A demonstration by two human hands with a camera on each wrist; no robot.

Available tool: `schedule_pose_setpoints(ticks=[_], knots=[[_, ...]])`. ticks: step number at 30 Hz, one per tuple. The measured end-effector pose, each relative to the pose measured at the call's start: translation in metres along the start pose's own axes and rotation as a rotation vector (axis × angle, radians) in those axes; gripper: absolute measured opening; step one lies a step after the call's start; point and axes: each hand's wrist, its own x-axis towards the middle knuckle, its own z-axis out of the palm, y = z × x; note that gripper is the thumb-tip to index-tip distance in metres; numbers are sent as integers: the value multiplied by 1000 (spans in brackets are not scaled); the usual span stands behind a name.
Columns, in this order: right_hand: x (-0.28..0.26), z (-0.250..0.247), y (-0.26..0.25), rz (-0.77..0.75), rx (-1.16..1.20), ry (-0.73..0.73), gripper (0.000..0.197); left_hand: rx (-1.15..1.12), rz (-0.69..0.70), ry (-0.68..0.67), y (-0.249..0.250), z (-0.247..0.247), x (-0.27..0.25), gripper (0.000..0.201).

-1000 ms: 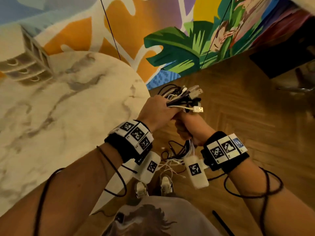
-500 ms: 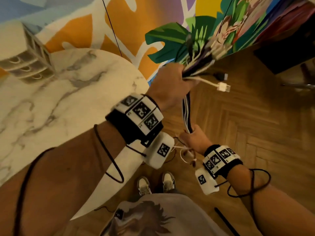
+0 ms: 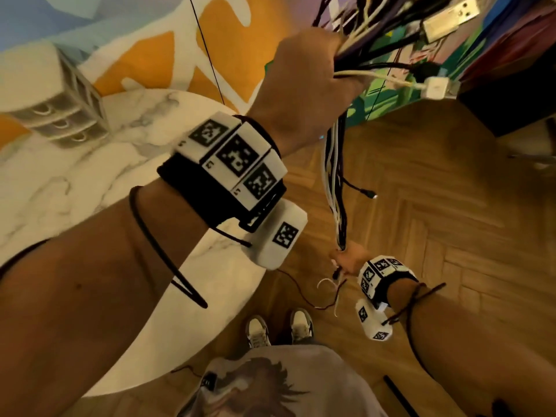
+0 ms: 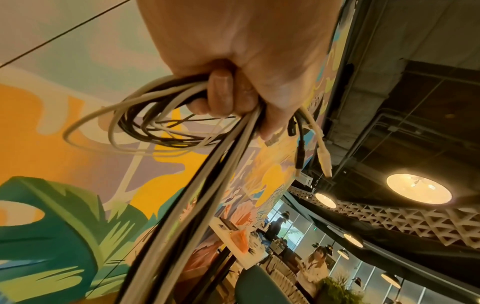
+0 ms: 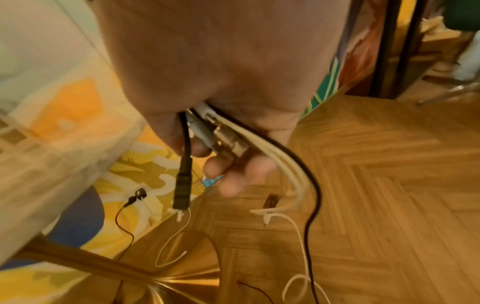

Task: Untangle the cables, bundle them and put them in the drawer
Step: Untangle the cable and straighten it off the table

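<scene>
A bunch of black and white cables [image 3: 334, 182] hangs stretched between my two hands. My left hand [image 3: 304, 76] is raised high near the camera and grips the top of the bunch, with USB plugs [image 3: 436, 88] fanning out above it. In the left wrist view, cable loops [image 4: 145, 121] spill beside the left hand [image 4: 233, 92]. My right hand [image 3: 349, 260] is low, near the floor, and grips the bunch's lower end. The right wrist view has plugs and loose cable ends [image 5: 285, 174] dangling below the right hand [image 5: 233, 144]. A small white drawer unit [image 3: 60, 109] stands on the marble table [image 3: 90, 182].
The round marble table edge lies left of the hanging cables. Wooden herringbone floor [image 3: 451, 221] spreads below, with my shoes [image 3: 279, 329] on it. A painted mural wall [image 3: 150, 40] is behind the table, and a dark cabinet [image 3: 511, 94] stands at the right.
My left hand has risen high with the top of the bunch, and my right hand has slid down the cables toward the floor, pulling them straight.
</scene>
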Motion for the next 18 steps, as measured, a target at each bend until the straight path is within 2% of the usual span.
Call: schedule_pose_setpoints(ticks=[5,8,9,10,12,13,14,15,16,17,18], knots=[[1,-18,11,35,-183,-35,25,-17,-76,-47,-15,13,-13,20],[-1,-32,12,-56,-238,-54,16,-64,-137,-85,-23,23,-21,13],[-2,-38,10,-73,-257,-11,14,-74,-161,-99,-26,27,-23,15],[-3,-46,7,-91,-201,108,11,-81,-186,-109,-29,31,-26,19],[-11,-66,-8,-123,186,469,17,-84,-234,-137,-36,40,-32,24],[-17,-78,-22,-196,393,611,22,-81,-257,-150,-40,44,-35,24],[-26,-90,-41,-295,582,631,28,-80,-287,-161,-44,48,-39,22],[-35,-99,-60,-395,732,552,33,-78,-316,-169,-47,51,-41,19],[-45,-105,-81,-493,853,408,38,-79,-344,-171,-49,53,-43,16],[-54,-107,-99,-556,874,250,38,-89,-370,-172,-52,55,-45,15],[-61,-106,-113,-593,792,113,34,-107,-392,-167,-54,55,-46,16]])
